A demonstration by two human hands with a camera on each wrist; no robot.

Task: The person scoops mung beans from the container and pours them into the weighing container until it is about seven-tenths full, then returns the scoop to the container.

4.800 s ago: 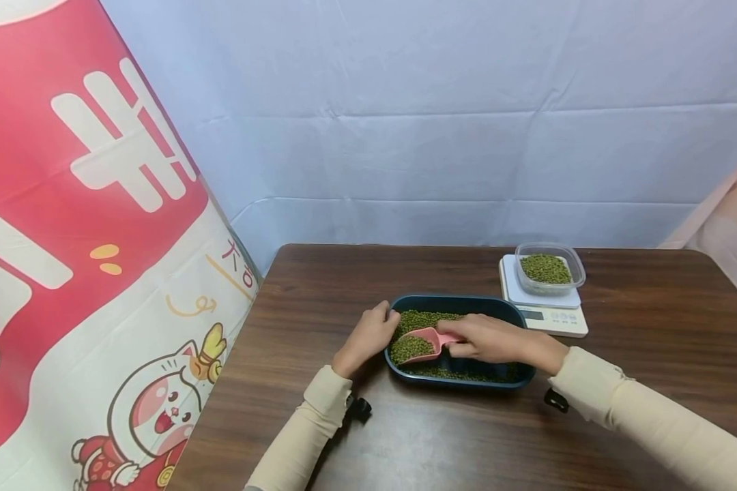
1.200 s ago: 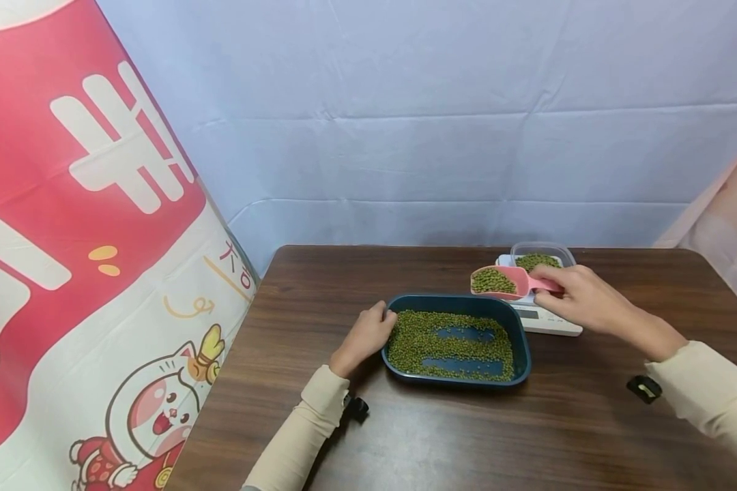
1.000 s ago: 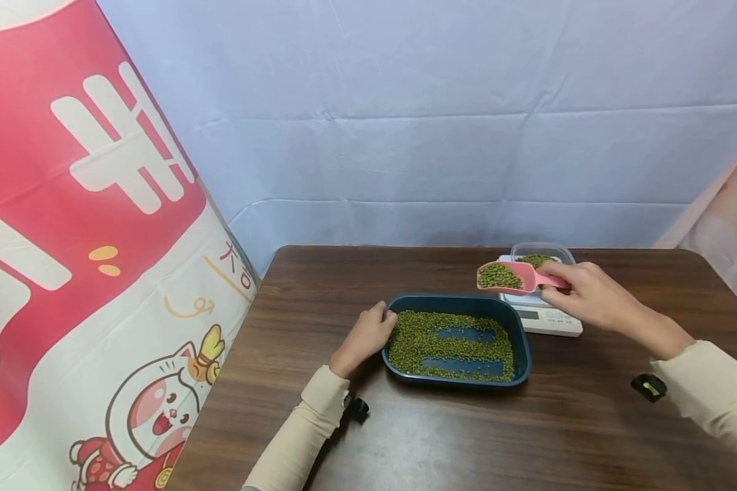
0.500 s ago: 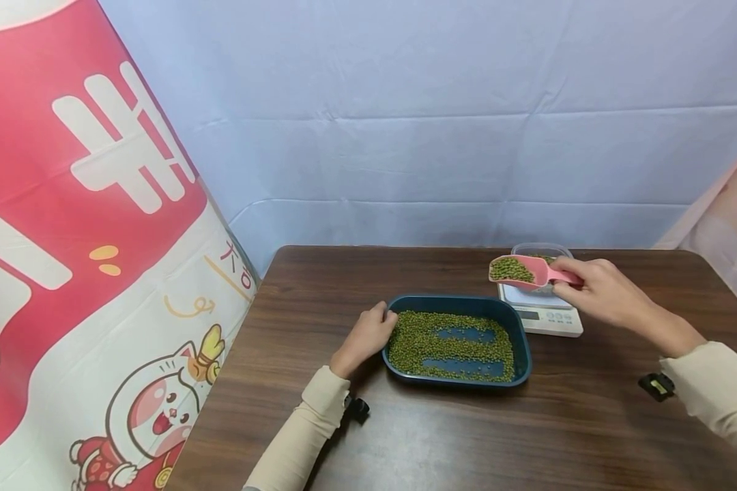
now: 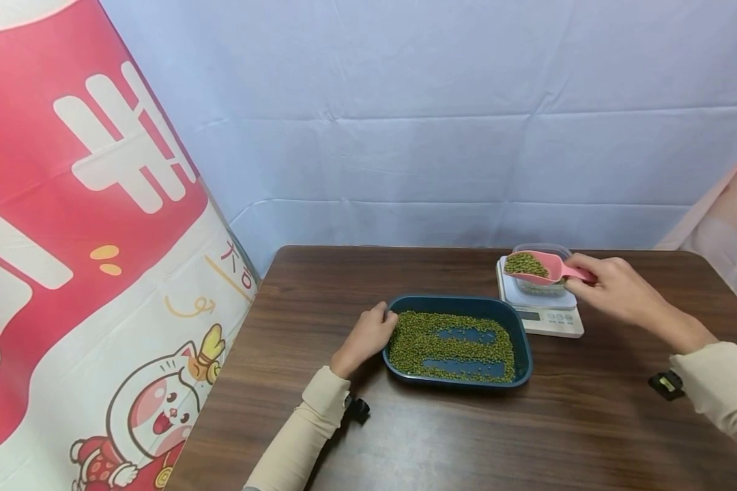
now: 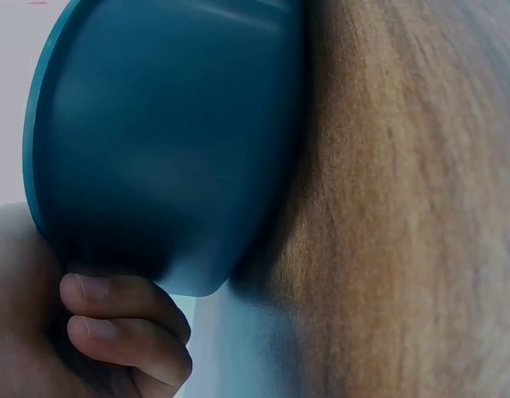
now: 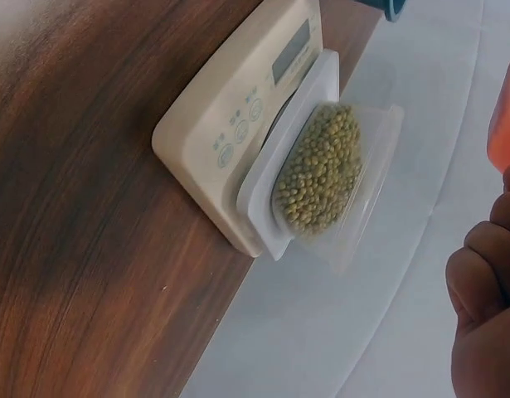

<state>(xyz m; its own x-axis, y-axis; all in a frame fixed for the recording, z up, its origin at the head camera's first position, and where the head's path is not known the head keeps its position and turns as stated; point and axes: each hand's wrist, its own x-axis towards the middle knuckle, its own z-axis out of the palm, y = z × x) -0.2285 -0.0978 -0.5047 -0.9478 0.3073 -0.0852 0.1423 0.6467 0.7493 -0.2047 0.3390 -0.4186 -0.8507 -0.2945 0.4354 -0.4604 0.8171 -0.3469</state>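
My right hand [image 5: 614, 288] grips the handle of a pink scoop [image 5: 551, 264] loaded with green mung beans [image 5: 524, 265]. The scoop overlaps a clear plastic container [image 5: 543, 289] in the head view. In the right wrist view that container [image 7: 372, 186] holds mung beans and sits on a white kitchen scale [image 7: 206, 124], with the scoop [image 7: 507, 124] raised above it. My left hand [image 5: 366, 337] holds the left end of a dark blue tray [image 5: 518, 327], thumb at its rim. Mung beans lie across the tray floor, with bare patches showing.
The scale [image 5: 553, 322] stands behind and right of the tray, its display facing the person. Under everything is a brown wooden table [image 5: 442, 436]. A pale cloth [image 5: 405, 150] hangs behind, and a printed red and white banner [image 5: 98, 239] is at left.
The right hand lifted the loaded scoop out of the tray and carried it right and away, over to the container on the scale. My left hand keeps its place on the tray.
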